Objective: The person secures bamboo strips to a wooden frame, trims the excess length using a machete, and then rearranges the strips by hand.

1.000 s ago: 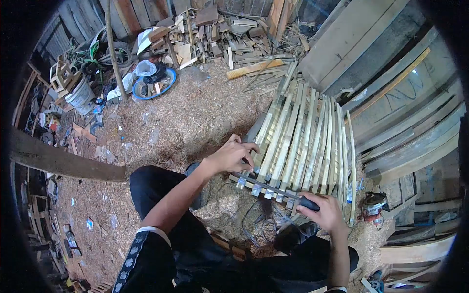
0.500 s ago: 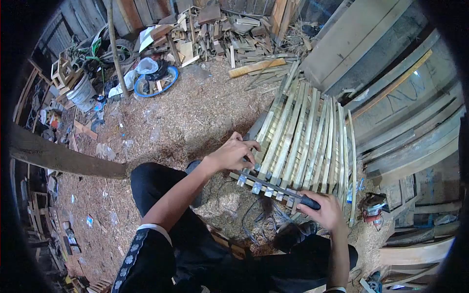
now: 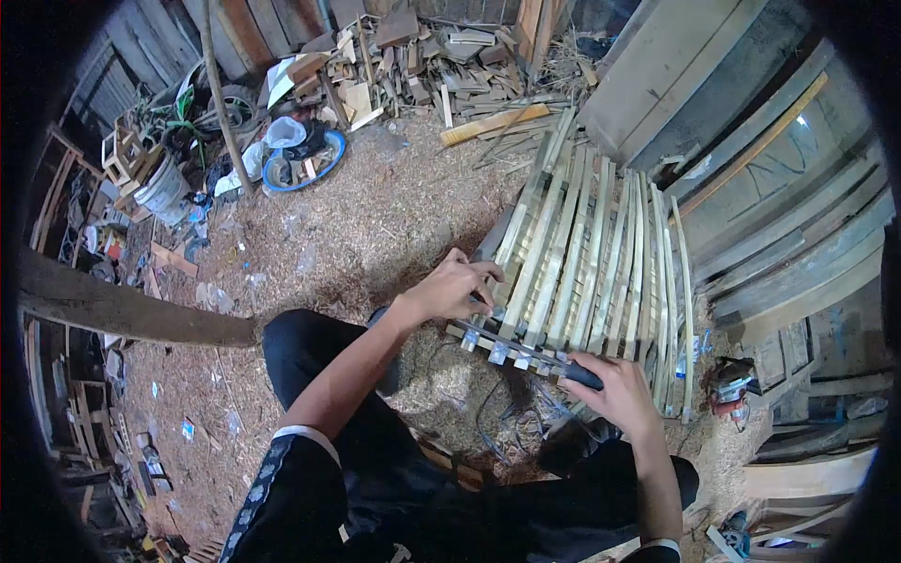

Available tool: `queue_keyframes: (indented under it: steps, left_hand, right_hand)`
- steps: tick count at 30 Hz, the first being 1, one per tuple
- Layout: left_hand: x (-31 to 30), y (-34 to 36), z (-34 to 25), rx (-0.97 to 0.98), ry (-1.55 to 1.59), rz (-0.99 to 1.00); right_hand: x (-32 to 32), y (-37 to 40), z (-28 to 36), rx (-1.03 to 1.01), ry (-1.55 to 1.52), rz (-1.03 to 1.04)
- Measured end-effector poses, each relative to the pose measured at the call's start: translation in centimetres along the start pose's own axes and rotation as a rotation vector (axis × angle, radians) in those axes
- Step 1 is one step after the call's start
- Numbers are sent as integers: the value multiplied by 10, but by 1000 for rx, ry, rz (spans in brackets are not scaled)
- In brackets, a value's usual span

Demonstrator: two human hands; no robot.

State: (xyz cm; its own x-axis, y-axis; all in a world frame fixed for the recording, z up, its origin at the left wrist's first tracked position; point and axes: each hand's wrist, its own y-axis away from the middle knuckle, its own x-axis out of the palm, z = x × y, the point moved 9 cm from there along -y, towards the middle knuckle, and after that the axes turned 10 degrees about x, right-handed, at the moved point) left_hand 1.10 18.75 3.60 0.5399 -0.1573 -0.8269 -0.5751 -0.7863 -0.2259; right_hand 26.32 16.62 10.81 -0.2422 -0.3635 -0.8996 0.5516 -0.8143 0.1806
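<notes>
My right hand (image 3: 618, 396) is wrapped round the black handle (image 3: 583, 376) of a long, thin, dark-bladed hand tool, whose exact kind I cannot make out. Its blade (image 3: 526, 351) lies across the near ends of several pale wooden slats (image 3: 568, 272), set side by side in a slanting row. Close to the blade's far end, my left hand (image 3: 455, 286) is bent over the slat ends with its fingers curled. What those fingertips pinch is hidden. Small pale block-like ends (image 3: 497, 353) stick out below the blade.
Scrap wood (image 3: 422, 70) is heaped at the back wall. A blue-rimmed basin (image 3: 328, 169) and a white bucket (image 3: 164, 190) stand at the left back. A wooden beam (image 3: 131, 310) juts in from the left. Cables (image 3: 493, 422) lie between my feet. Boards (image 3: 788, 216) lean at right.
My right hand has moved a little leftward and up with the handle, sliding the tool along the slat ends. My left hand stays near the same spot. The view has shifted slightly.
</notes>
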Motion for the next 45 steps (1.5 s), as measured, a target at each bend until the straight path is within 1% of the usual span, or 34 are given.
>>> queue_keyframes:
  steps: [2, 3, 4, 6, 8, 10, 11, 12, 14, 15, 16, 20, 23, 24, 26, 27, 28, 30, 31, 32, 34, 35, 37, 41, 43, 45]
  left_hand:
    - [1, 2, 1, -40, 26, 12]
    - [-2, 2, 1, -27, 23, -55]
    - [-2, 2, 4, -37, 25, -65]
    - [0, -3, 17, -145, 26, -38]
    - [0, -9, 10, -124, 22, -23]
    - [-5, -13, 3, -71, 30, -52]
    - [-6, -15, 2, -66, 34, -44]
    - [-11, -17, 1, -91, 68, -59]
    - [-15, -18, 4, -119, 102, -87]
    - [-18, -16, 7, -121, 213, -130]
    - [-20, -13, 9, -122, 323, -170]
    - [-37, 16, 6, -124, 203, -192]
    - [-36, 45, -17, -99, 271, 23]
    - [-38, 50, -26, -96, 266, 28]
    - [-14, 71, -35, -261, 449, 299]
    - [-10, 76, -33, -249, 473, 233]
    - [-4, 78, -29, -254, 470, 230]
    - [-16, 67, -24, -229, 269, 29]
    - [-28, 62, -34, -206, 113, -20]
    - [-23, 61, -31, -208, 113, -30]
    - [-25, 56, -38, -38, -66, -166]
    - [-22, 56, -33, -38, -69, -176]
    - [-13, 49, -36, 35, -92, -59]
    - [-13, 43, -33, 56, -23, -44]
    - [-8, 43, -25, -18, 48, 40]
    - [-8, 41, -28, -32, 14, 60]
  right_hand:
    - [-3, 2, -9, 11, -73, 28]
    - [-2, 3, -9, 3, -66, 36]
    - [-3, 4, -10, -2, -68, 19]
    - [-8, 8, -16, 1, -72, -18]
    - [-3, 8, -17, -12, -89, -35]
    - [-7, 6, -11, -65, -77, -93]
    - [-9, 5, -13, -46, -35, -70]
    - [-12, 7, -16, -42, -32, -70]
    - [-25, 12, -22, -49, -15, -149]
    - [-28, 14, -30, 16, -3, -137]
    - [-32, 15, -31, 15, -5, -136]
    - [-39, 19, -41, 21, -4, -177]
    - [-40, 21, -46, 42, -11, -165]
    - [-40, 23, -47, 43, -16, -170]
    - [-43, 25, -46, 23, -5, -222]
    - [-42, 25, -44, 16, -6, -223]
    - [-42, 25, -43, 21, -16, -232]
    - [-44, 26, -41, 31, -31, -252]
    - [-44, 27, -39, 24, -26, -253]
    - [-43, 28, -40, 33, -35, -264]
    - [-41, 29, -42, 34, -35, -272]
    - [-40, 30, -45, 35, -56, -288]
    - [-45, 32, -44, 29, -85, -317]
    - [-43, 36, -50, 24, -81, -337]
    - [-44, 37, -50, 21, -64, -331]
    - [-45, 39, -50, 16, -49, -325]
